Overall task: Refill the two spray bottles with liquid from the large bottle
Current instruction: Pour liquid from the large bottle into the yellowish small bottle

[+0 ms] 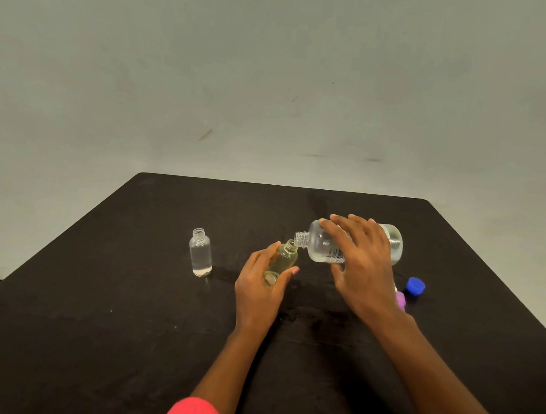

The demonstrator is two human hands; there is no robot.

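My right hand (361, 260) grips the large clear bottle (322, 243), tipped almost flat with its open neck pointing left. That neck meets the mouth of a small open bottle (286, 257), which my left hand (261, 279) holds tilted just above the black table (98, 324). The small bottle looks faintly yellow. A second small clear bottle (200, 253) stands upright and uncapped to the left, apart from both hands, with liquid inside.
A blue cap (415, 286) lies on the table to the right of my right hand. A purple and white piece (400, 299), partly hidden by my right wrist, sits beside it. The far table edge meets a plain wall.
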